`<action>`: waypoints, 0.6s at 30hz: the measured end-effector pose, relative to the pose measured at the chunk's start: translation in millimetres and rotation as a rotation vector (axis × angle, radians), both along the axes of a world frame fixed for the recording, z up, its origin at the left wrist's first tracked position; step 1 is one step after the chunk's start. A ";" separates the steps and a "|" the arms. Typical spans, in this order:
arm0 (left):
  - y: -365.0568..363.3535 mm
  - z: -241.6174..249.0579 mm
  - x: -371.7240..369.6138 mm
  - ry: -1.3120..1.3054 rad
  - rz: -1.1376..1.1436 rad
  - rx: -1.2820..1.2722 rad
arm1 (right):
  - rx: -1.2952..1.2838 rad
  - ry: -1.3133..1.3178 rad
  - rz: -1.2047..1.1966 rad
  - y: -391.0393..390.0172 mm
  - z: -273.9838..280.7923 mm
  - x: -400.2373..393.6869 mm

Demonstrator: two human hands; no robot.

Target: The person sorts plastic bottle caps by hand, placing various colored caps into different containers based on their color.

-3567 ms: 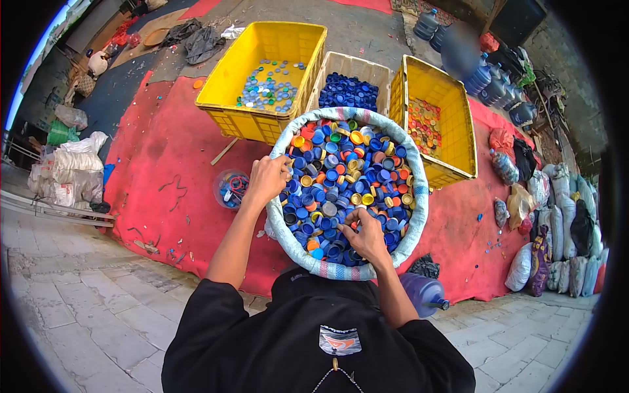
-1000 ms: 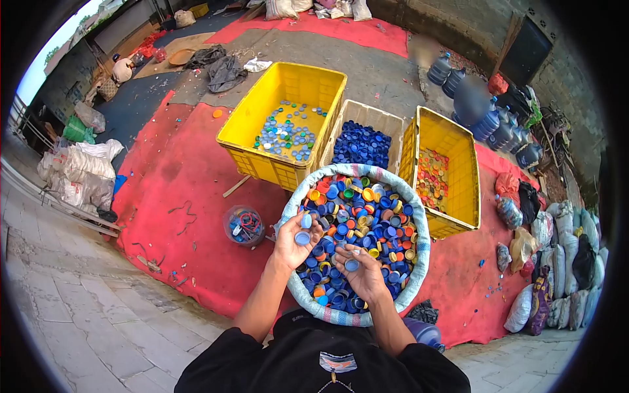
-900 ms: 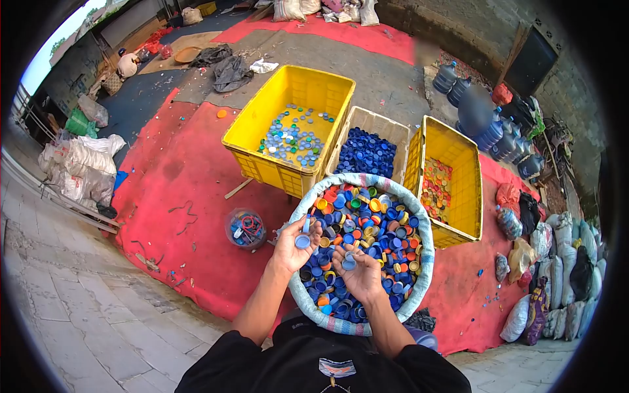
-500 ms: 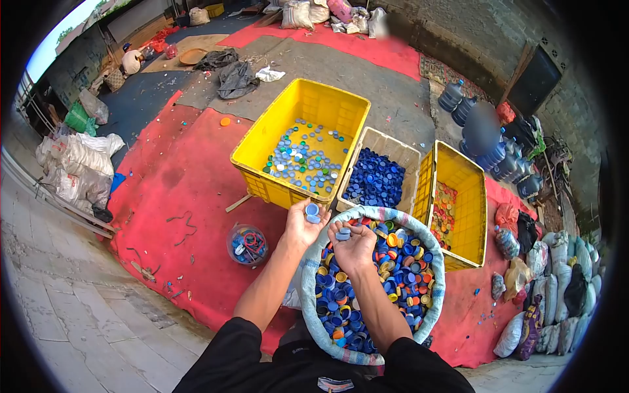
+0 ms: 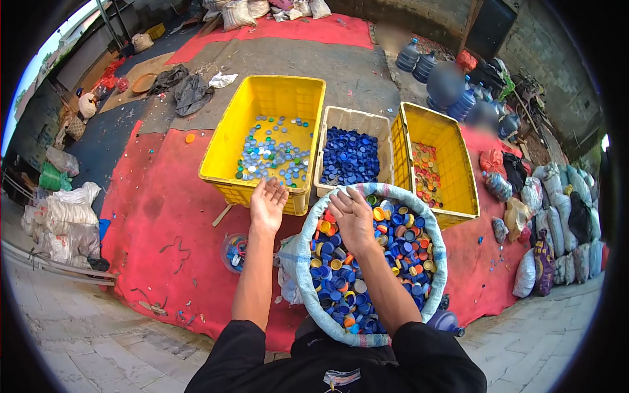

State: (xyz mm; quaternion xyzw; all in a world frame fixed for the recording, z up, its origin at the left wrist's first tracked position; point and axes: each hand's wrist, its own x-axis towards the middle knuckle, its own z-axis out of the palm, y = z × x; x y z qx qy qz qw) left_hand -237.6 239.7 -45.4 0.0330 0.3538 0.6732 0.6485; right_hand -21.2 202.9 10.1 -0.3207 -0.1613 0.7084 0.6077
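My left hand [image 5: 267, 204] is raised palm up by the front wall of the left yellow crate [image 5: 229, 188], its fingers extended and holding nothing. Over the far left rim of a rolled-down woven sack [image 5: 438, 268] is my right hand [image 5: 352, 219], also open with fingers spread. Mixed bottle caps [image 5: 337, 288] fill the sack: blue, orange, yellow and some white. Light blue, green and white caps [image 5: 275, 154] lie scattered on the left crate's floor. A white crate [image 5: 385, 164] holds dark blue caps [image 5: 354, 154]. Orange and red caps [image 5: 426, 177] lie in the right yellow crate [image 5: 455, 164].
A clear tub [image 5: 234, 252] sits on the red mat [image 5: 164, 223] left of the sack. Stuffed sacks [image 5: 563, 216] line the right side, and white sacks [image 5: 62, 223] lie at left. Large water bottles [image 5: 462, 105] stand by the wall.
The light blue caps that were in both hands are gone from them, and the fingers have opened out. The view has turned, so the crates appear further left.
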 end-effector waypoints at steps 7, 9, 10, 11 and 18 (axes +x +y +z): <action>-82.6 13.5 90.1 0.321 -0.138 0.074 | -0.043 -0.478 0.060 -136.1 -27.5 60.0; -101.7 11.7 108.5 0.469 -0.233 0.092 | -0.028 -0.551 0.048 -162.7 -32.6 73.5; -109.1 6.3 115.1 0.529 -0.277 0.132 | -0.061 -0.494 0.031 -172.0 -42.1 79.5; -116.5 5.2 124.1 0.581 -0.309 0.132 | -0.015 -0.529 0.012 -179.8 -46.8 84.4; -154.7 -5.7 187.4 1.139 -0.482 0.262 | 0.025 -0.853 0.048 -209.6 -64.1 116.8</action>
